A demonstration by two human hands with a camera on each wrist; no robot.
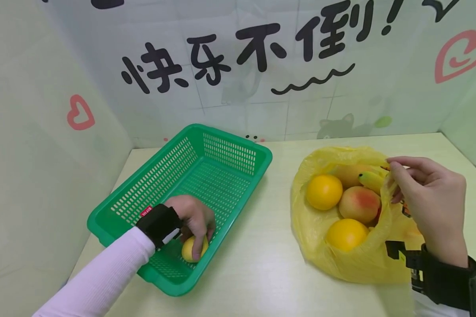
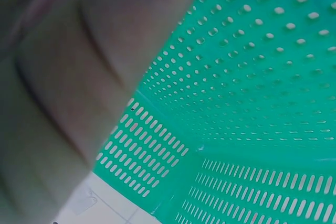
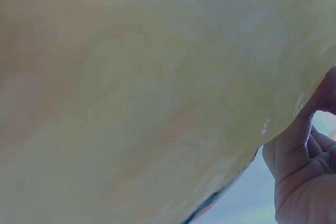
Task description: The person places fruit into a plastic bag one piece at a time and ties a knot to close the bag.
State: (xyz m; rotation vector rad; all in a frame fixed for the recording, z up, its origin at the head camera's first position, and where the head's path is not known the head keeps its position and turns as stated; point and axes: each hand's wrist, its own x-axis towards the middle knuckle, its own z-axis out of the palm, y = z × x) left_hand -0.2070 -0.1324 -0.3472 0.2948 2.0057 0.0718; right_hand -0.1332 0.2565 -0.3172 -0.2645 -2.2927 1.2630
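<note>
Down inside the green plastic basket (image 1: pixel 238 207), my left hand (image 1: pixel 192 215) grips a small, rounded yellow fruit (image 1: pixel 188 250) near the basket's front right wall. The left wrist view shows the hand (image 2: pixel 68 87) large and blurred against the perforated green walls; the fruit is hidden there. On the right, my right hand (image 1: pixel 432 193) pinches the rim of a yellow plastic bag (image 1: pixel 313 246) between thumb and fingers, holding that side up. In the bag lie two oranges (image 1: pixel 324 192), a peach (image 1: pixel 359 204), a banana (image 1: pixel 371 180) with a green tip, and another yellow-orange fruit (image 1: pixel 348 174) behind them.
Basket and bag stand apart on a pale wooden table (image 1: pixel 269 246). Behind is a light wall covering (image 1: pixel 238 110) with black lettering and hearts; side panels rise at left and right. Dark camera straps (image 1: pixel 158 226) circle both wrists.
</note>
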